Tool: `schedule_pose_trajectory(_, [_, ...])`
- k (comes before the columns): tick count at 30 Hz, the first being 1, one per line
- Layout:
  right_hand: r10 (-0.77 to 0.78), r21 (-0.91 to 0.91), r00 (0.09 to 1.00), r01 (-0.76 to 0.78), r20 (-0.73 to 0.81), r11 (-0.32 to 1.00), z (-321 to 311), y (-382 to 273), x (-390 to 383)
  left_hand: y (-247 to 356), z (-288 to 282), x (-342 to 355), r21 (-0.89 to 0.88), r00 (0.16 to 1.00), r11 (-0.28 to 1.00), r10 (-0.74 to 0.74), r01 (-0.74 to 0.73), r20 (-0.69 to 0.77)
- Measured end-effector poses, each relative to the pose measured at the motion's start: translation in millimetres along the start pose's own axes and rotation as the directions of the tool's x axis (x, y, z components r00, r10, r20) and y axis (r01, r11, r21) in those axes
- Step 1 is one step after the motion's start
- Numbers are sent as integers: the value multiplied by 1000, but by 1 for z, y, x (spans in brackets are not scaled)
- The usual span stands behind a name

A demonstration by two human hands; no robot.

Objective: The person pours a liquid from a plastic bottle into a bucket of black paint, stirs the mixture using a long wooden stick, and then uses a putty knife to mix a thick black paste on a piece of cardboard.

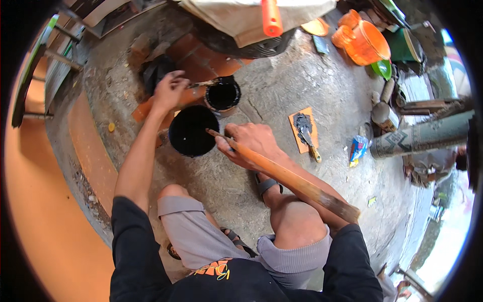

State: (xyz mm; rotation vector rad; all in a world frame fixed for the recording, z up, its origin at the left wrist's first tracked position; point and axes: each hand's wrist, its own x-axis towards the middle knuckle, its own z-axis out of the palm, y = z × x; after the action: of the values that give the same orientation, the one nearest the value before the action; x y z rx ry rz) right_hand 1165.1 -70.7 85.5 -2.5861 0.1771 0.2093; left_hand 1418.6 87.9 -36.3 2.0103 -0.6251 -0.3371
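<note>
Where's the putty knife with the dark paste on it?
In the head view, the putty knife lies right of centre on an orange board on the floor, between the person's right hand and the blue packet.

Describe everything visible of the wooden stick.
The stick, apparently wood, is long, orange-brown, narrow and dark-tipped at one end, broader and worn grey-brown at the other. The right hand grips it near the narrow end. It slants along the forearm, though contact there is unclear, its tip appearing over the bucket, its broad end near the sleeve.
</note>
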Motion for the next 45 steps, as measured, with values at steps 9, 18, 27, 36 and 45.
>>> schedule_pose_trajectory(9, [-40, 133, 991, 57, -129, 989, 11, -4, 4, 28, -36, -157, -559, 662, 764, -604, 322, -445])
schedule_pose_trajectory(18, [53, 884, 939, 301, -341, 358, 60, -30, 30, 9, 54, -275, -485, 744, 667, -666, 566, -49])
schedule_pose_trajectory(27, [219, 859, 832, 475, -510, 193, 93, -72, 54, 10, 59, -297, -246, 903, 900, -402, 359, -155])
schedule_pose_trajectory(36, [-48, 752, 814, 555, -579, 355, 85, -48, 96, -10, 61, -219, -8, 888, 971, -223, 240, -403])
schedule_pose_trajectory(45, [275, 888, 853, 459, -444, 12, 112, -68, 94, -58, 43, -181, -132, 932, 986, 47, -101, -359])
